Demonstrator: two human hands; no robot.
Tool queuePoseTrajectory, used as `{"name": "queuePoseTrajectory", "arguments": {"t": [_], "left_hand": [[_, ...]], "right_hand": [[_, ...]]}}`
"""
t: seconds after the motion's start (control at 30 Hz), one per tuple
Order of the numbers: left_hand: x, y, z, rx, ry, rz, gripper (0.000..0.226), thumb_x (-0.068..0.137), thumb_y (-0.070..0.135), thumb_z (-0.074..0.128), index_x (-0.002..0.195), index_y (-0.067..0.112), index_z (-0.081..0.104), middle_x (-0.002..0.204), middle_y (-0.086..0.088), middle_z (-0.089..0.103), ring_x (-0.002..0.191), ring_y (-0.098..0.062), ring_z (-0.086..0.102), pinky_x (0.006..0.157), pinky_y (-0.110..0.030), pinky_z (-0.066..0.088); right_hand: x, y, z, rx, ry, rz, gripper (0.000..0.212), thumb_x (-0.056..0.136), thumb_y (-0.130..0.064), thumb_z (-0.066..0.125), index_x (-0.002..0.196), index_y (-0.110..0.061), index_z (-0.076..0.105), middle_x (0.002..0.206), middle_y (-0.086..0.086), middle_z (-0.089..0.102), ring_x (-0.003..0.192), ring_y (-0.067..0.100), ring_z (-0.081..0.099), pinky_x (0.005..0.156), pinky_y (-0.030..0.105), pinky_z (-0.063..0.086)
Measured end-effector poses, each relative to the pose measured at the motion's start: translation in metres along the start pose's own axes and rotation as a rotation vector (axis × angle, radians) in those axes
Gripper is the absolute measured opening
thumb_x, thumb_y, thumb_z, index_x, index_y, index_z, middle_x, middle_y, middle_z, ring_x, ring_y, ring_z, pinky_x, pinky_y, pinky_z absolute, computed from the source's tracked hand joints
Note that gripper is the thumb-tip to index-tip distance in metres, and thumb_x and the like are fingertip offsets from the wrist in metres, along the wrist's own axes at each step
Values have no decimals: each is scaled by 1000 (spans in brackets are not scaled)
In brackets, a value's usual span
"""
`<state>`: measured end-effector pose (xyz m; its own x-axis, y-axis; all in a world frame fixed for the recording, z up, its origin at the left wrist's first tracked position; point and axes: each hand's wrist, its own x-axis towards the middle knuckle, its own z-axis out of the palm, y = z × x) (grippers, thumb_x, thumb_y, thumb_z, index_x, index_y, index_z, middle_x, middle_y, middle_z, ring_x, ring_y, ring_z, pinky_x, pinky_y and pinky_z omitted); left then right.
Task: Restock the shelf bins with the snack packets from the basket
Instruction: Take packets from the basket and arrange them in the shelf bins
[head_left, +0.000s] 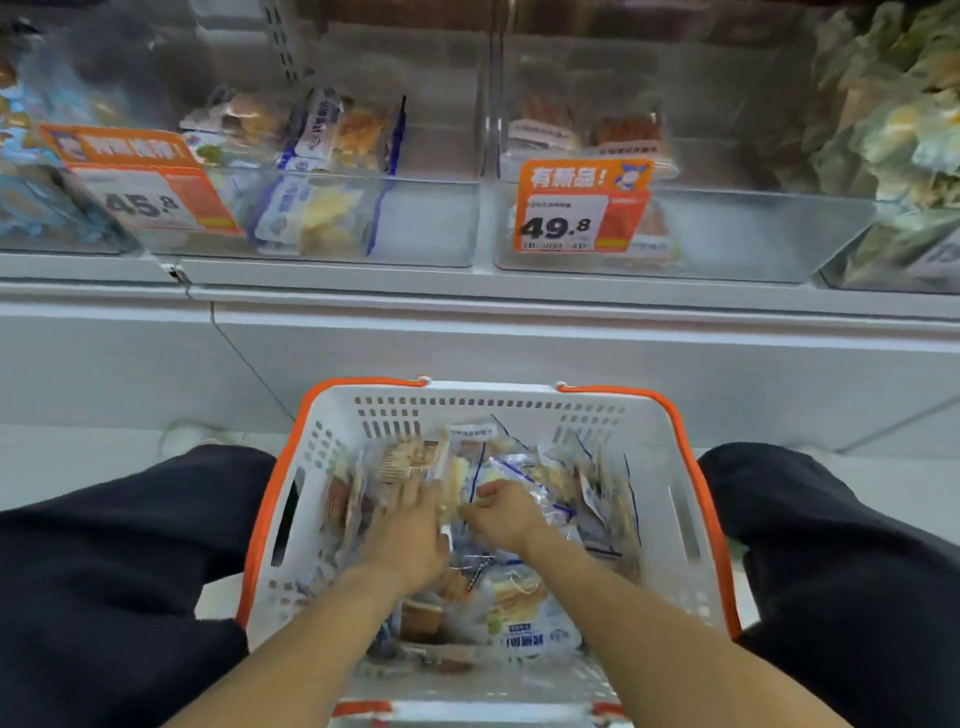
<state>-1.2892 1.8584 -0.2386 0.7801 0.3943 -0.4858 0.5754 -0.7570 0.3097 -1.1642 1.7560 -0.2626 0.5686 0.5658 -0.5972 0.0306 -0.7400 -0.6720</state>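
A white basket with orange handles (670, 447) stands on the floor between my knees, filled with several clear snack packets (524, 618). Both hands are inside it. My left hand (413, 540) lies with straight fingers on the packets, its fingertips at a packet with brown print (410, 460). To its right, my right hand (501, 514) is curled, with thumb and forefinger pinching the edge of a yellowish packet (453, 480). Above, a clear middle shelf bin (431, 223) holds blue-edged packets (317, 135). The bin to its right (753, 234) holds a few brown packets (626, 130).
Orange price tags hang on the bins: 45.8 (150, 197) and 49.8 (579, 213). A far-right bin is piled with green-yellow packets (893, 130), and a far-left bin holds blue ones (31, 202). A white shelf ledge (467, 322) runs between bins and basket. My legs in black trousers (114, 561) flank the basket.
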Motion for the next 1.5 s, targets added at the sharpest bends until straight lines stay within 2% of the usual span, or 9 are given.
{"name": "queuePoseTrajectory", "arguments": {"t": [0.13, 0.37, 0.5, 0.67, 0.8, 1.0, 1.2, 1.4, 1.5], "left_hand": [[0, 1, -1, -25, 70, 16, 54, 93, 24, 51, 144, 23, 32, 159, -7, 16, 145, -31, 19, 110, -45, 34], [4, 7, -10, -147, 175, -46, 44, 95, 28, 53, 137, 17, 47, 140, -3, 39, 130, -23, 38, 109, -38, 38], [4, 25, -21, -376, 371, -98, 42, 96, 31, 56, 134, 16, 52, 136, -2, 46, 129, -21, 42, 110, -38, 38], [-7, 62, -63, -1121, 218, -117, 24, 98, 20, 60, 118, 8, 62, 107, -3, 69, 72, -9, 71, 64, -27, 59], [-13, 58, -105, -1027, 292, -55, 13, 93, 22, 69, 102, 14, 64, 96, -6, 73, 77, -22, 72, 77, -45, 61], [-35, 49, -181, -814, 231, 70, 24, 95, 27, 65, 92, 7, 53, 71, -10, 72, 67, -42, 66, 71, -56, 58], [-70, 42, -245, -715, 399, 236, 33, 98, 35, 57, 81, 7, 58, 64, -19, 67, 55, -37, 64, 60, -51, 57], [-76, 11, -297, -642, 894, 324, 13, 98, 23, 57, 97, 18, 68, 89, 8, 72, 83, -9, 66, 72, -22, 49], [-66, -19, -318, -296, 1195, 250, 16, 90, 12, 61, 106, 14, 65, 102, -1, 63, 100, -23, 55, 85, -34, 43]], "right_hand": [[9, -6, 16, 51, 93, 25, 34, 88, -15, 66, 61, -13, 46, 57, 3, 50, 58, 19, 49, 56, 29, 41], [-10, -23, -30, 396, 187, 59, 34, 89, -5, 57, 63, -15, 37, 63, 7, 35, 46, 15, 51, 59, 45, 62], [-33, -23, -73, 538, 194, 51, 16, 90, -3, 63, 80, -7, 51, 68, 9, 46, 62, 19, 53, 64, 46, 63], [-61, -37, -105, 726, 94, -55, 15, 88, 3, 65, 81, -7, 55, 66, 11, 51, 60, 23, 50, 51, 30, 52], [-72, -55, -118, 518, 173, -174, 14, 85, -11, 76, 90, -10, 63, 87, 8, 66, 70, 24, 64, 64, 42, 58], [-98, -92, -116, 218, 276, -402, 60, 83, -14, 77, 133, -29, 48, 97, -2, 66, 70, 19, 71, 71, 45, 61], [-133, -137, -100, 429, 364, -622, 75, 82, -2, 78, 135, -45, 45, 99, -3, 66, 65, 22, 73, 61, 30, 59], [-150, -218, -115, 407, 482, -842, 68, 83, 0, 77, 135, -36, 51, 97, -9, 67, 67, 19, 73, 65, 27, 60], [-140, -264, -130, 266, 537, -886, 72, 84, -3, 77, 142, -32, 47, 105, -10, 63, 67, 14, 73, 64, 29, 61]]}}
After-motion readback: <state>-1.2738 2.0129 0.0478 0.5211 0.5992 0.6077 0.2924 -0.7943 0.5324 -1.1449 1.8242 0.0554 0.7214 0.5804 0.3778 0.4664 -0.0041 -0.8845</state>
